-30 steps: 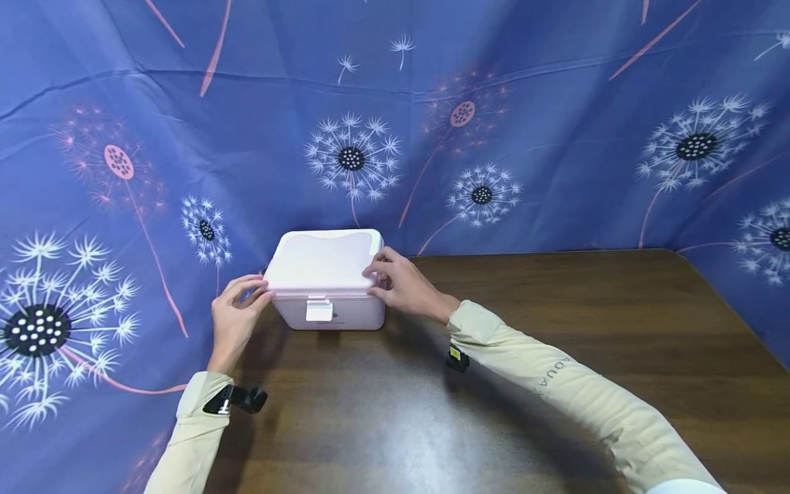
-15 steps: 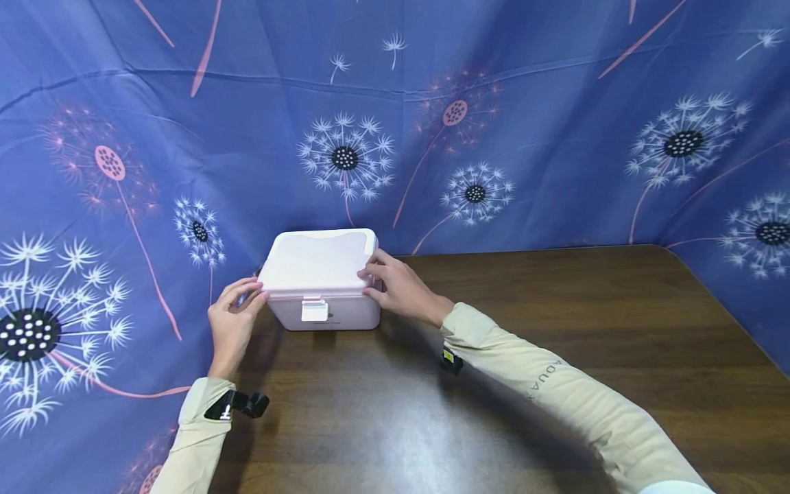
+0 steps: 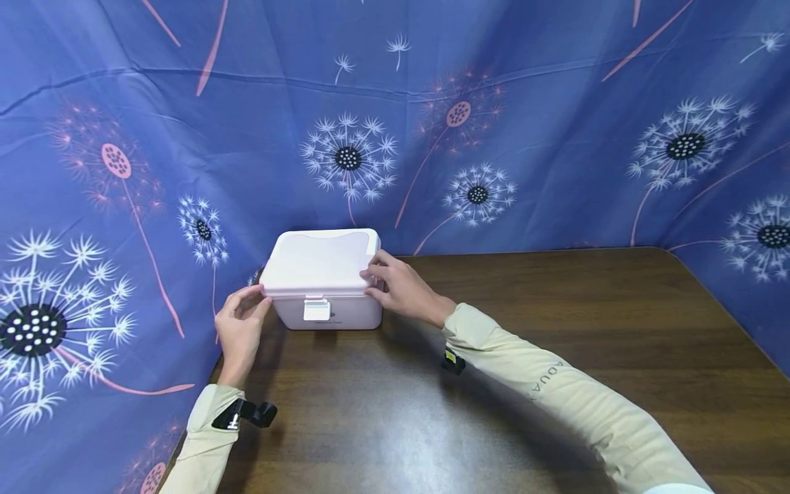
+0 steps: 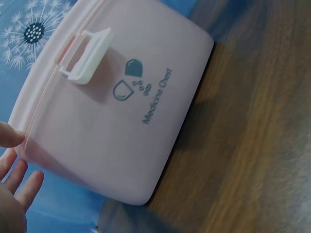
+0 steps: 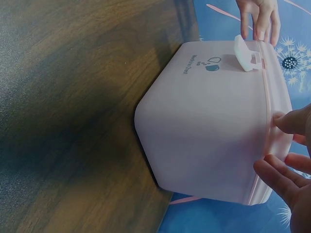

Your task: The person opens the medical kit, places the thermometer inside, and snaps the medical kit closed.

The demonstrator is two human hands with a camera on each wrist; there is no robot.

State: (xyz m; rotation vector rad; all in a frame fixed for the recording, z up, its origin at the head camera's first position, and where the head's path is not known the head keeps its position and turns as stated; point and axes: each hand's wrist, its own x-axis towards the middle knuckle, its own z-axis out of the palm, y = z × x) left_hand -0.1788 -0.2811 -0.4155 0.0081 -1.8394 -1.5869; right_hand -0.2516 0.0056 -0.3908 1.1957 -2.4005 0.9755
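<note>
A pale pink medicine chest (image 3: 345, 312) stands on the table with its lid (image 3: 321, 264) down. Its white latch (image 4: 92, 56) sticks outward from the front, below the lid seam. My left hand (image 3: 239, 333) pinches the lid's front left corner between thumb and forefinger; in the left wrist view its other fingers (image 4: 30, 188) are spread beside the corner. On the opposite side my right hand (image 3: 407, 291) grips the lid's right edge, thumb and fingers around the rim. The right wrist view shows its fingertips (image 5: 272, 170) right at the seam.
The brown wooden table (image 3: 555, 322) extends to the right and toward me. A blue curtain (image 3: 555, 137) with dandelion prints hangs close behind the chest and along its left side.
My left hand has shifted slightly toward me and its grip at the lid corner has changed, the forefinger now lower. The right hand and the chest stay where they were.
</note>
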